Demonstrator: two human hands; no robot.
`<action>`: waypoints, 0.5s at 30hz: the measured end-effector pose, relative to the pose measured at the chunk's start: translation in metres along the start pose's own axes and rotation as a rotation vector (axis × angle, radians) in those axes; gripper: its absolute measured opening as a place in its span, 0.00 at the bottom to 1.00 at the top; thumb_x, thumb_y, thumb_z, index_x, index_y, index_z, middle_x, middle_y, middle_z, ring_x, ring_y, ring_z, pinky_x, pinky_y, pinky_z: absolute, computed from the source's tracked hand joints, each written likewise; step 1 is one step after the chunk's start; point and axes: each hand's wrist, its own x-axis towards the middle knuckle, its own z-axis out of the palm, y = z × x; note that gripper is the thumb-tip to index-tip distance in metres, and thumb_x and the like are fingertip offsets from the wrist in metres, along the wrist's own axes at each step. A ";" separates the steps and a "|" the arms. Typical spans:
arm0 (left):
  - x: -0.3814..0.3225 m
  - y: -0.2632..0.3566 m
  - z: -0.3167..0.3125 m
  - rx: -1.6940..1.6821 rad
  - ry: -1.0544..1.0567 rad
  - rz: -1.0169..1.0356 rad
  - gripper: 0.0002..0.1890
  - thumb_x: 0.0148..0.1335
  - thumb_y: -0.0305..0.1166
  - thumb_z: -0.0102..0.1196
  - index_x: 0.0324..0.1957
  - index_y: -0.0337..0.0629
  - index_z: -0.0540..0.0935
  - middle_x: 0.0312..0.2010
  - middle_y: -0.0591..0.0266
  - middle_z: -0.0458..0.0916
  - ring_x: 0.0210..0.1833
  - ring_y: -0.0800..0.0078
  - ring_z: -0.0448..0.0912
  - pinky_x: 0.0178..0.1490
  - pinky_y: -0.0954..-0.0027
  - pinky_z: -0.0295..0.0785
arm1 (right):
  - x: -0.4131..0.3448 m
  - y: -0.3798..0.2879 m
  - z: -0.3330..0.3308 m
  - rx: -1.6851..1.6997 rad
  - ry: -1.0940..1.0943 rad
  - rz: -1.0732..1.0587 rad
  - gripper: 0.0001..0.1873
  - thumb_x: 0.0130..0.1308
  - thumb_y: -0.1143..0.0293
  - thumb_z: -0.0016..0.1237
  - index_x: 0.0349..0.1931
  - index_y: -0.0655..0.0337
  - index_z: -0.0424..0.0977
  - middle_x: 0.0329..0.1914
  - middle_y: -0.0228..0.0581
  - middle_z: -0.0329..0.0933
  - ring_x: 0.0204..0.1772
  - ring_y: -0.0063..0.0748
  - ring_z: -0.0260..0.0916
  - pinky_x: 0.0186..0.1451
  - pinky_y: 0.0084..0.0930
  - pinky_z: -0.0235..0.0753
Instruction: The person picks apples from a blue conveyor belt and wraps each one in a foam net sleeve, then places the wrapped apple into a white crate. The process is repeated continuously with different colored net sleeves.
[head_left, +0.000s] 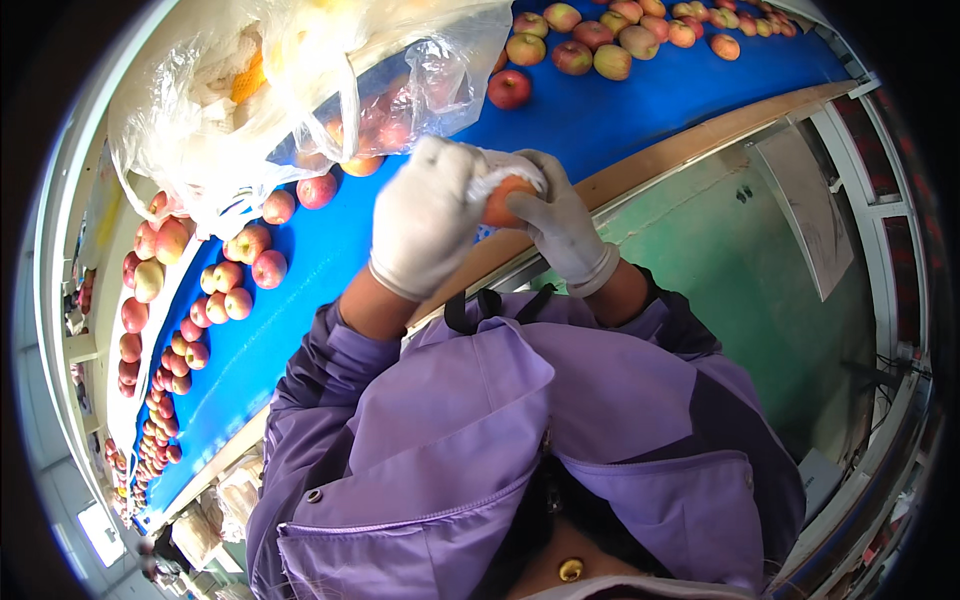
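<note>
A red-orange apple (504, 204) is held between my two gloved hands, above the near edge of the blue conveyor belt (315, 270). White foam netting (510, 166) with a frilled edge covers its upper side. My left hand (427, 217), in a white glove, is curled around the netting's left part; its fingertips are hidden. On the apple's right, my right hand (562, 214) presses its thumb against the bare skin, with the fingers behind the netting.
A clear plastic bag (450, 75) holding white netting lies across the belt's far side. Loose apples (592, 37) sit beyond it on the right, and more apples (229, 281) run down the left. A wooden edge (720, 131) borders the belt; a white panel (806, 210) hangs at right.
</note>
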 end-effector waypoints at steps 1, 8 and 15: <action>-0.009 0.011 0.007 -0.037 0.009 0.060 0.14 0.60 0.24 0.66 0.47 0.45 0.81 0.41 0.52 0.80 0.38 0.49 0.84 0.39 0.56 0.81 | 0.002 0.001 0.000 -0.059 0.044 -0.051 0.40 0.68 0.67 0.66 0.75 0.64 0.58 0.68 0.43 0.70 0.70 0.34 0.73 0.68 0.30 0.82; -0.037 0.031 0.044 -0.413 0.095 0.027 0.14 0.58 0.20 0.70 0.45 0.44 0.82 0.38 0.55 0.81 0.35 0.56 0.82 0.40 0.62 0.80 | 0.007 0.001 0.010 0.219 0.142 -0.187 0.32 0.77 0.63 0.57 0.75 0.60 0.59 0.65 0.41 0.73 0.65 0.32 0.77 0.67 0.32 0.82; -0.010 0.029 0.022 -1.101 0.130 -0.682 0.21 0.71 0.26 0.60 0.62 0.33 0.72 0.49 0.61 0.81 0.51 0.73 0.81 0.58 0.67 0.77 | 0.005 -0.009 0.015 0.360 -0.076 -0.222 0.24 0.82 0.66 0.50 0.74 0.59 0.65 0.69 0.39 0.72 0.68 0.30 0.75 0.70 0.31 0.78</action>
